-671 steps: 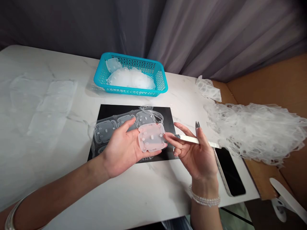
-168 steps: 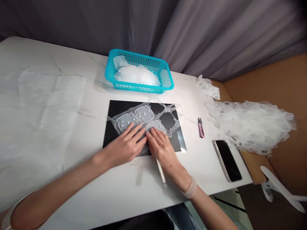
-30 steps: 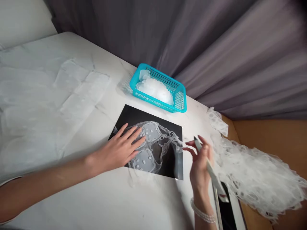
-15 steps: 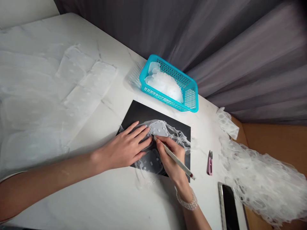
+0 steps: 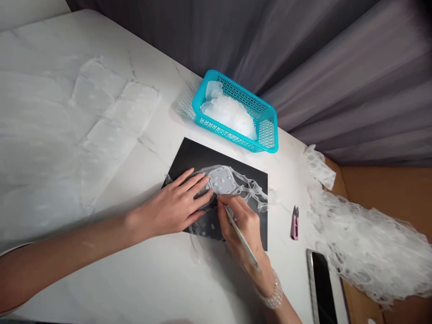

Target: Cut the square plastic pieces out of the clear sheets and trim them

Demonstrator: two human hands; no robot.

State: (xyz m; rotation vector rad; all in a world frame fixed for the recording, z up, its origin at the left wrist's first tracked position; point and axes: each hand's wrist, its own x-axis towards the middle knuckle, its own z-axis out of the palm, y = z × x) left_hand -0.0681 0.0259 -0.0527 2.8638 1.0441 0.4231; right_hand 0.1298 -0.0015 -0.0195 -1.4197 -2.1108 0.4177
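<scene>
A translucent silicone sheet of square pads (image 5: 221, 180) lies on a black mat (image 5: 189, 155) on the white marble table (image 5: 162, 279). My left hand (image 5: 175, 204) lies flat on the sheet with its fingers spread, pressing it down. Beside it, my right hand (image 5: 245, 225) grips a thin white craft knife (image 5: 241, 236) like a pen. The knife's tip touches the sheet just below one square pad. Part of the sheet is hidden under both hands.
A turquoise basket (image 5: 238, 114) with cut pads stands behind the mat. Small pink snips (image 5: 294, 222) and a phone (image 5: 323, 285) lie to the right. A heap of white offcut mesh (image 5: 357, 243) covers the right edge. Translucent sheets (image 5: 101, 121) lie at the left.
My right hand came back from the offcut heap to the sheet with the knife. It has since lowered the knife and slid slightly toward me. The left hand has stayed pressed on the sheet.
</scene>
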